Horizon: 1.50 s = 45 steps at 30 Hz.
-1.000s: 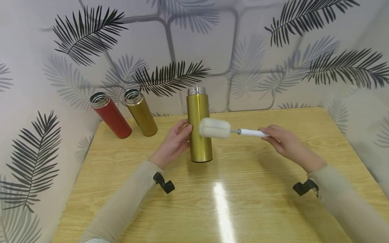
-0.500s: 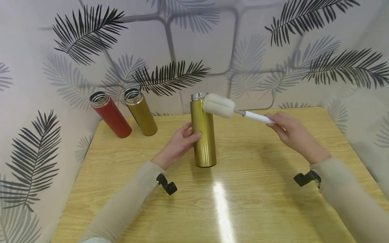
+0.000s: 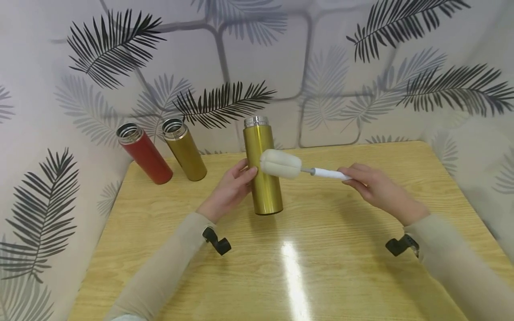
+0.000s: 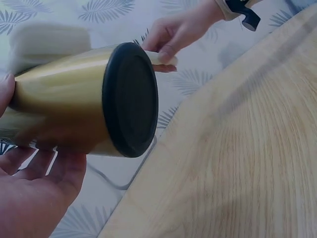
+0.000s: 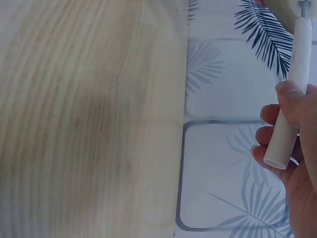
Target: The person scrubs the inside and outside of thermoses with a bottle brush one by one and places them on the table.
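Around the middle of a tall gold bottle (image 3: 263, 196), my left hand (image 3: 230, 189) grips from the left side. The bottle has a silver neck at the top and, in the left wrist view, a dark base (image 4: 131, 99) held up off the table. My right hand (image 3: 371, 185) pinches the white handle of a bottle brush (image 5: 292, 99). The brush's cream sponge head (image 3: 280, 163) lies across the front of the gold bottle's right side. In the left wrist view the sponge is blurred and partly behind the bottle.
A red bottle (image 3: 148, 156) and a shorter gold bottle (image 3: 186, 154) with open mouths stand at the back left of the wooden table (image 3: 341, 267). A leaf-patterned wall (image 3: 257, 53) rises behind the table.
The gold bottle and left hand shifted right and down, then back left and up. The brush head rose towards the bottle's neck, then came down to its middle. Both grips stayed.
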Each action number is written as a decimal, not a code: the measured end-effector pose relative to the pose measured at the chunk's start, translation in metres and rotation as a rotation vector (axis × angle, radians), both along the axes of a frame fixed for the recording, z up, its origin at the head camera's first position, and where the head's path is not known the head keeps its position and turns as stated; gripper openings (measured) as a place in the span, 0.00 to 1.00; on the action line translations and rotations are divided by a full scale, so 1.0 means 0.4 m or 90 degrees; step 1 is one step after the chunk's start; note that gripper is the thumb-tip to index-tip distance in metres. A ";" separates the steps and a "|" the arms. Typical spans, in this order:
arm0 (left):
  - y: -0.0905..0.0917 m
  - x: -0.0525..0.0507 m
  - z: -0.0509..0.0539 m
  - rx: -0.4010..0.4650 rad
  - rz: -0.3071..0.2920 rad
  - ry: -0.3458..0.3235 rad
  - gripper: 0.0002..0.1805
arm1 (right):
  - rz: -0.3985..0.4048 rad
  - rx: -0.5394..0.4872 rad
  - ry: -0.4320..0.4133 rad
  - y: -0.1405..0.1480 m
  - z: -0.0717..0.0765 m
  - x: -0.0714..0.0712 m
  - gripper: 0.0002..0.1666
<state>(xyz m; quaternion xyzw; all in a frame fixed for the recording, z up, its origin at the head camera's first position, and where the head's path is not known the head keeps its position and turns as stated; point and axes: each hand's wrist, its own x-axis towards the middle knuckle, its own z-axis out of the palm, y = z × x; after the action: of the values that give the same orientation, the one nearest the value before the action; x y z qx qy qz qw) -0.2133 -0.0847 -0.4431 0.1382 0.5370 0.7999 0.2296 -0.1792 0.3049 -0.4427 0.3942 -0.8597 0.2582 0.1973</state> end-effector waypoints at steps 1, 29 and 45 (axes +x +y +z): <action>-0.002 -0.001 0.001 0.007 0.004 -0.002 0.33 | 0.006 0.004 -0.002 -0.002 -0.004 0.003 0.18; -0.002 -0.005 -0.012 0.057 0.002 -0.008 0.44 | 0.006 -0.007 0.018 0.010 -0.007 0.008 0.30; 0.020 0.019 -0.003 -0.099 0.028 -0.026 0.32 | -0.080 -0.018 0.054 0.011 0.048 -0.016 0.30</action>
<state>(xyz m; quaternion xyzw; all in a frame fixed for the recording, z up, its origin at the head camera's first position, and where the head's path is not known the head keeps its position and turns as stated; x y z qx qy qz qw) -0.2059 -0.0767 -0.4444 0.0919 0.5956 0.7633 0.2328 -0.1855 0.3095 -0.4236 0.3467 -0.8700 0.2408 0.2549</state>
